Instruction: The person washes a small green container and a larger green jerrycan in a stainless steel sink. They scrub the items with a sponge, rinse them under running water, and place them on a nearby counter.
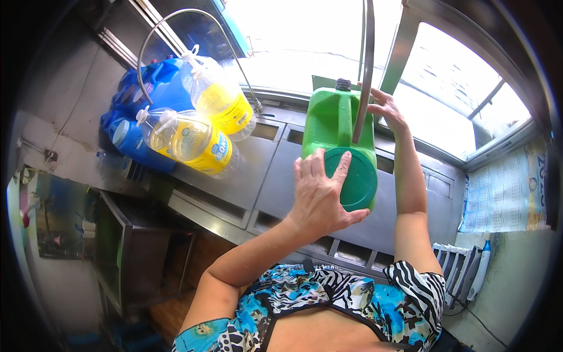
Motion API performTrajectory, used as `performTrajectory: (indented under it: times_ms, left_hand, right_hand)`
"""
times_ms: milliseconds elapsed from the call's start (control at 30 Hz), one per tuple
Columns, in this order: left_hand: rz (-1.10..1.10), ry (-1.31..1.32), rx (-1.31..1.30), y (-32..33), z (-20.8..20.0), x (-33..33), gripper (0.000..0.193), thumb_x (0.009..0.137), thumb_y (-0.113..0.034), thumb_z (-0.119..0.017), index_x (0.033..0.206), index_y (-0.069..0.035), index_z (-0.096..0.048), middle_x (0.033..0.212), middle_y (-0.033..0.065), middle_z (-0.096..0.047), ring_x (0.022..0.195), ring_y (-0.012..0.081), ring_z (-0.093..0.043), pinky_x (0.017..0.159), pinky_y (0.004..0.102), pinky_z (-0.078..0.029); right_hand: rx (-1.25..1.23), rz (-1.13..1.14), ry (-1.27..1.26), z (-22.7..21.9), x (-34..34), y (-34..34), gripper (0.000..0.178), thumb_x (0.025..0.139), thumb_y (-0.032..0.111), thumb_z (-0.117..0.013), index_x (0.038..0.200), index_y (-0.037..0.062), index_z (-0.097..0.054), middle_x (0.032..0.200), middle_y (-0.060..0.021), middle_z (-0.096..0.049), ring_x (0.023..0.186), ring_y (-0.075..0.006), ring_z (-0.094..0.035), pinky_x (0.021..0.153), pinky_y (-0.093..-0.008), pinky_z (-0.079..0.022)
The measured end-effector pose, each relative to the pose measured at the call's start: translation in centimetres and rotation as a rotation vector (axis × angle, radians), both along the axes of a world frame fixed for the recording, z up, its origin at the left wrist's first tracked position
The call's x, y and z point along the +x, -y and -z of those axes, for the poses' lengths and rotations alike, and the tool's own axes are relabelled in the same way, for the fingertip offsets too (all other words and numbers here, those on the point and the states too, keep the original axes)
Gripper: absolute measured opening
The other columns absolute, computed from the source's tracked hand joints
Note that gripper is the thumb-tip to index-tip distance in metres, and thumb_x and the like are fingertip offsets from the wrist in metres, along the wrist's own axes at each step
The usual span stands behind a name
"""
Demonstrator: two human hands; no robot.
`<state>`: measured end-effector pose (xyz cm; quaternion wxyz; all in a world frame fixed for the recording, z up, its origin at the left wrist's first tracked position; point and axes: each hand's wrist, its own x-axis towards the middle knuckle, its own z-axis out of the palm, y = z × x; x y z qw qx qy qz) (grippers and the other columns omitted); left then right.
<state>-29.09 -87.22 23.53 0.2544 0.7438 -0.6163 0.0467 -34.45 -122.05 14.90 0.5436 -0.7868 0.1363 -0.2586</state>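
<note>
A green plastic jug with a built-in handle and a small dark cap stands on the metal counter in front of me. On its near side is a wide, round, darker green lid. My left hand lies across the lid's left part, its fingers and thumb spread around the rim and gripping it. Beside the jug's upper right side, my right hand is raised with fingers apart, next to a grey pipe that comes down over the jug. Whether its fingertips touch the jug or pipe is hard to see.
Clear bottles with yellow labels and several blue jugs crowd the left. A thin curved metal tube arches over them. The counter has rectangular openings. Windows line the back; a printed sheet hangs right.
</note>
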Motion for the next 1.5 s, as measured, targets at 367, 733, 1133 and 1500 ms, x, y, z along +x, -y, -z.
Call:
performTrajectory:
  times_ms: [367, 733, 1133, 1500]
  left_hand:
    - [0.002, 0.163, 0.036, 0.9, -0.1, 0.9, 0.099, 0.068, -0.070, -0.068, 0.138, -0.002, -0.053, 0.124, 0.0365, -0.046, 0.112, 0.0471, -0.048, 0.104, 0.0558, -0.029]
    - [0.482, -0.184, -0.157, 1.0, 2.7, 9.7, 0.130, 0.047, -0.060, -0.090, 0.152, -0.010, -0.031, 0.153, 0.0191, -0.034, 0.142, 0.0369, -0.033, 0.115, 0.0555, -0.024]
    - [0.372, -1.046, 0.037, -5.3, 12.3, 8.5, 0.149, 0.044, -0.028, -0.099, 0.155, -0.013, -0.002, 0.152, 0.0183, -0.029, 0.142, 0.0327, -0.032, 0.117, 0.0466, -0.029]
    - [0.833, -1.051, 0.465, 4.9, 9.7, 12.2, 0.146, 0.038, -0.018, -0.099, 0.154, -0.017, -0.011, 0.143, 0.0141, -0.044, 0.136, 0.0315, -0.040, 0.116, 0.0455, -0.035]
  right_hand:
    - [-0.047, -0.039, -0.204, -2.6, 2.5, -0.2, 0.077, 0.065, 0.028, -0.086, 0.135, 0.0100, -0.059, 0.124, -0.0119, -0.065, 0.111, -0.0217, -0.062, 0.102, -0.0338, -0.046]
    - [-0.092, 0.039, -0.176, -3.7, 3.3, -2.0, 0.078, 0.060, 0.026, -0.086, 0.132, 0.0104, -0.059, 0.121, -0.0105, -0.064, 0.111, -0.0231, -0.060, 0.101, -0.0358, -0.046]
    - [-0.055, 0.503, -0.094, -3.6, -5.5, -7.9, 0.075, 0.061, 0.025, -0.081, 0.128, 0.0001, -0.060, 0.111, -0.0143, -0.067, 0.101, -0.0239, -0.064, 0.091, -0.0341, -0.051]
    - [-0.177, 1.168, 0.011, -1.6, -19.6, -19.4, 0.077, 0.067, 0.025, -0.087, 0.129, -0.0088, -0.056, 0.118, -0.0185, -0.064, 0.108, -0.0242, -0.062, 0.095, -0.0363, -0.048]
